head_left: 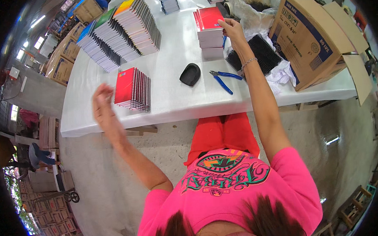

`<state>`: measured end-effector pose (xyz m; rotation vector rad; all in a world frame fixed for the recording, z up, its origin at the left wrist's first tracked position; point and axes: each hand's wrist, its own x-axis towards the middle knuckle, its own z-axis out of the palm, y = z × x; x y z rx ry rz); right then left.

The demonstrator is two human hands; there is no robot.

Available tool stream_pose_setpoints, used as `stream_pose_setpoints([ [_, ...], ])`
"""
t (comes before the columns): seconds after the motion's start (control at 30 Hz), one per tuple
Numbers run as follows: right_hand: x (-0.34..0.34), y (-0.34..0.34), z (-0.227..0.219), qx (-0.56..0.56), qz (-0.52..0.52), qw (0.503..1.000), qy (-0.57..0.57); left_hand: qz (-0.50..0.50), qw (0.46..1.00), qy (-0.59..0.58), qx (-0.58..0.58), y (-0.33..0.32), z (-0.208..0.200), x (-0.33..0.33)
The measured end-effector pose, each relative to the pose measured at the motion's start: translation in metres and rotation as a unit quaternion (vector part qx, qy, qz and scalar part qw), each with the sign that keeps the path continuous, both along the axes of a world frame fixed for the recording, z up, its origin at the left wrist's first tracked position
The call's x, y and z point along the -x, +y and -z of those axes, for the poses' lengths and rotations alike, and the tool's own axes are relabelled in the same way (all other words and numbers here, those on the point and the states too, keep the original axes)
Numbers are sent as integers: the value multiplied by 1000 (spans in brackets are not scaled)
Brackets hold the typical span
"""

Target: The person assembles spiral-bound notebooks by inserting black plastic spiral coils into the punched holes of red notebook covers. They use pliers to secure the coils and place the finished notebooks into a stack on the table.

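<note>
Single head-worn fisheye view, looking steeply down and forward from above the wearer's own hair and torso. The white table (175, 97) lies ahead at arm's reach, filling the upper half; concrete floor (112, 193) fills the lower. Straight edges bow toward the dark circular rim.

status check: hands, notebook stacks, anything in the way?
Right hand gripping top red-covered notebook of unbound stack. Left hand blurred, empty, beside red spiral-bound notebook stack. Blue-handled pliers and black oval pad lie between.
</note>
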<state>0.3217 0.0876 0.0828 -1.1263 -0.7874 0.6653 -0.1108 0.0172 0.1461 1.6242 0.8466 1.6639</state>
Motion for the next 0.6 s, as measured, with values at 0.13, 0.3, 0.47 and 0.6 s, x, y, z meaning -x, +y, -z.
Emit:
stream_pose_setpoints([
  [0.13,6,-5,-1,-128,101,984,-77,127,988,4,85,-10,15,-84],
  [0.3,70,-72,-10,-143,-20,989,-38,96,995,30,-1,-32,18,-143],
  [0.47,128,-148,19,-71,-133,988,41,117,987,110,7,-33,41,-161],
  [0.6,80,-179,48,48,-112,966,-230,157,962,220,36,-39,47,-143],
])
